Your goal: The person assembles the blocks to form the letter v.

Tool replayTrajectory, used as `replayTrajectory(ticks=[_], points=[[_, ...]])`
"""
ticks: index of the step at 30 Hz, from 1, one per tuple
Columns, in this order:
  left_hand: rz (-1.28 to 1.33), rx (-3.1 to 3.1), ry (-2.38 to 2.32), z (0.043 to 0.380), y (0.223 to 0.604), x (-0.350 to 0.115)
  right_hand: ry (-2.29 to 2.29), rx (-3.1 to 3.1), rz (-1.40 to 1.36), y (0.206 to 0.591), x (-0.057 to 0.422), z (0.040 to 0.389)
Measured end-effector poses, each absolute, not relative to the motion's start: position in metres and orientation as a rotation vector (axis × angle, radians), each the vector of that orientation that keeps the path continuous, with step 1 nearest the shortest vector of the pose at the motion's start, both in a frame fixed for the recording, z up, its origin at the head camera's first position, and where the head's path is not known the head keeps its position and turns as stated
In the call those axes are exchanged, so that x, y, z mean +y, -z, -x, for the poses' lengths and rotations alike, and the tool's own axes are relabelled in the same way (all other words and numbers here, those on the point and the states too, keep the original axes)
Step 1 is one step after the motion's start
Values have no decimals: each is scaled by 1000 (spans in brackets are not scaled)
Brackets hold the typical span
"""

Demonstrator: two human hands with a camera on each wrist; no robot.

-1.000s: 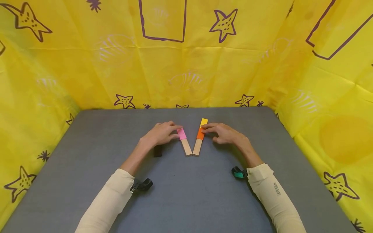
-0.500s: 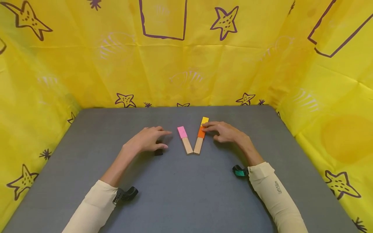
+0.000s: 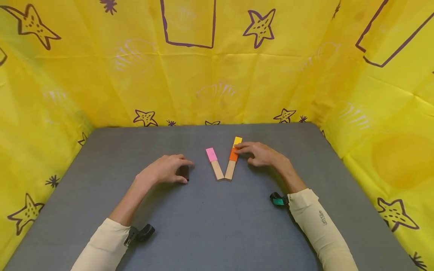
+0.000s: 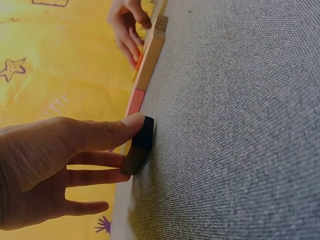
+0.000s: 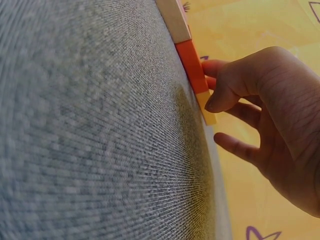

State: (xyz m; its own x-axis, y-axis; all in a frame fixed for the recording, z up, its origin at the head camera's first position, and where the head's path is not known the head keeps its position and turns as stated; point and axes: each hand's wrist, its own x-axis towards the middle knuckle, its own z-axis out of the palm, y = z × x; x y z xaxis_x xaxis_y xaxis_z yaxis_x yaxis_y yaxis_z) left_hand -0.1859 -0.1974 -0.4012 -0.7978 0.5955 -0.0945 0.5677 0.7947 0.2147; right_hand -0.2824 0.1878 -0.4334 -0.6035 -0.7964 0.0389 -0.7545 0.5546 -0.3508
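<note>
My left hand is at a small dark block, its thumb and fingers on either side of it. In the left wrist view the thumb tip meets one end of that dark block, and fingertips reach its other side. To the right, a pink block and a plain wooden block lie end to end. A second wooden block, an orange block and a yellow block form the other arm of a V. My right hand rests fingertips on the orange and yellow blocks, its thumb apart.
The blocks lie on a grey cloth-covered table. Yellow patterned curtains stand along its back and sides. A black wrist strap mount sticks out from the left wrist, another mount from the right.
My left hand has left the pink block and moved left and nearer, to the dark block, with thumb and fingers now around it. My right hand has stayed at the orange and yellow blocks.
</note>
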Motion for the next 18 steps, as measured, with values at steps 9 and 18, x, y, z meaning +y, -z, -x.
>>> replayTrajectory(ticks=[9,18], points=[[-931,2843,-270,182,400,-201,518,2660,1350,434,186,283],[-982,2841,-249,183,401,-200,513,2665,1332,435,187,282]])
